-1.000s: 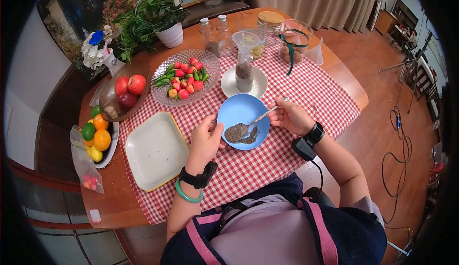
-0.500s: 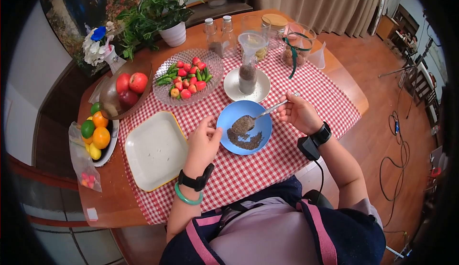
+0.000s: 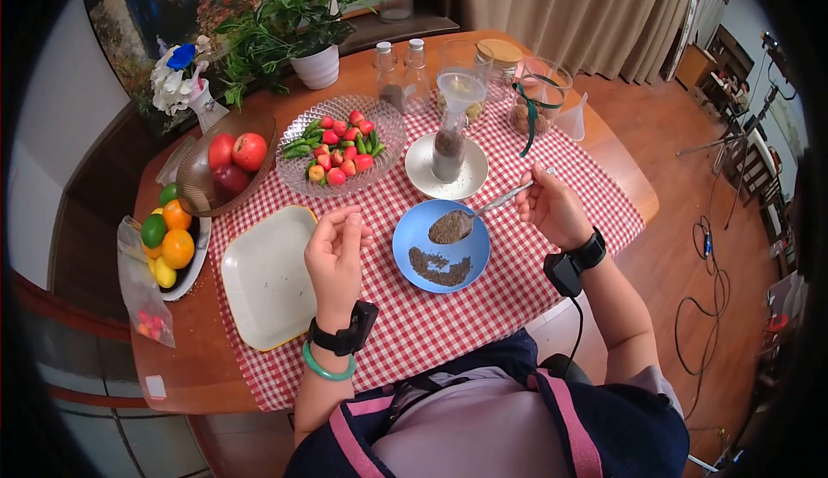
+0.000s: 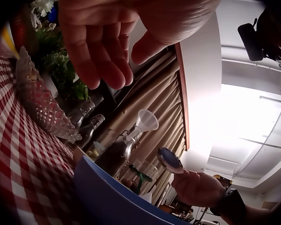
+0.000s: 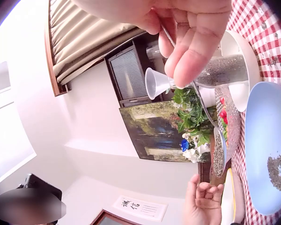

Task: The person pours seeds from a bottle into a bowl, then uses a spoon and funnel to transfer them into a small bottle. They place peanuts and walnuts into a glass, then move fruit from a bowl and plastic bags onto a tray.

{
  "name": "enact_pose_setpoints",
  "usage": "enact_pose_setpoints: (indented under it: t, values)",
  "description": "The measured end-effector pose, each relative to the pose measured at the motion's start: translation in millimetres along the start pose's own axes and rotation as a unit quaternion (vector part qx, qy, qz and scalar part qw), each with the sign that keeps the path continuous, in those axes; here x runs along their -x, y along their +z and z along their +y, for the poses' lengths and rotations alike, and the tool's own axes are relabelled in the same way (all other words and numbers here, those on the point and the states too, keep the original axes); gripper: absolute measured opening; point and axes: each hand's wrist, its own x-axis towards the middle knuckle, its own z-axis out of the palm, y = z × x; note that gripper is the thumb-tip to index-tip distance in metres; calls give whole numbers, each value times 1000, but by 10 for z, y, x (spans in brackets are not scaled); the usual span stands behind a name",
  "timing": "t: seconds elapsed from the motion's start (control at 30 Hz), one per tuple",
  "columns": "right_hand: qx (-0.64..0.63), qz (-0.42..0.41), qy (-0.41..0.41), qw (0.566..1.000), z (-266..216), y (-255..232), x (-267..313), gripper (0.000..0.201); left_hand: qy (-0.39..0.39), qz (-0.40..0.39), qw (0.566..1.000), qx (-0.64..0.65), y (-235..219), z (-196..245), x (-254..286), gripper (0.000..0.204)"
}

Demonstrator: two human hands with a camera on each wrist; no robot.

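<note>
The wooden table bears a checked cloth.

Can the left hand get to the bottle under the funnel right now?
Probably yes: the left hand is empty, and bare checkered cloth leads between the glass dish and blue bowl toward the bottle. The spoon, raised over the blue bowl, looks clear of that path.

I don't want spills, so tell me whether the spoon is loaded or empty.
Loaded: in the head and right wrist views, the spoon in the right hand carries dark grains in its scoop.
</note>
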Motion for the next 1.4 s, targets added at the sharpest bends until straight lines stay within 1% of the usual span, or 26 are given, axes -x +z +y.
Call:
enact_pose_setpoints:
  t: [0.13, 0.33, 0.4, 0.43, 0.53, 0.57, 0.63, 0.8, 1.0, 1.3, 1.4]
  values:
    - [7, -28, -34, 999, -221, 29, -84, 35, 3, -6, 1000, -6, -4, -39, 3, 21]
    - [18, -49, -109, 993, -767, 175, -269, 35, 7, -3, 1000, -12, -24, -48, -8, 20]
    - [43, -5, -146, 988, -928, 351, -286, 31, 10, -3, 1000, -12, -25, -47, -10, 19]
    - [52, -24, -155, 986, -1014, 315, -332, 31, 11, -2, 1000, -11, -23, -49, -8, 19]
    - [53, -30, -172, 983, -1226, 306, -431, 31, 9, -5, 1000, -16, -25, -39, -2, 21]
    - [62, -34, -189, 979, -1280, 261, -487, 30, 8, -6, 1000, -19, -28, -34, -1, 22]
    - [78, -14, -206, 975, -1361, 224, -575, 30, 12, -6, 1000, -21, -30, -31, 0, 22]
    - [131, 28, -233, 963, -1443, 233, -672, 32, 14, -8, 1000, -23, -38, -50, -3, 22]
    - [205, 41, -254, 944, -1429, 413, -611, 35, 14, -9, 999, -28, -40, -39, -1, 21]
    - [312, 46, -325, 891, -1423, 752, -411, 36, 15, -13, 999, -34, -39, -34, 2, 21]
    - [365, 13, -348, 863, -1383, 823, -325, 36, 12, -13, 999, -33, -37, -35, 2, 21]
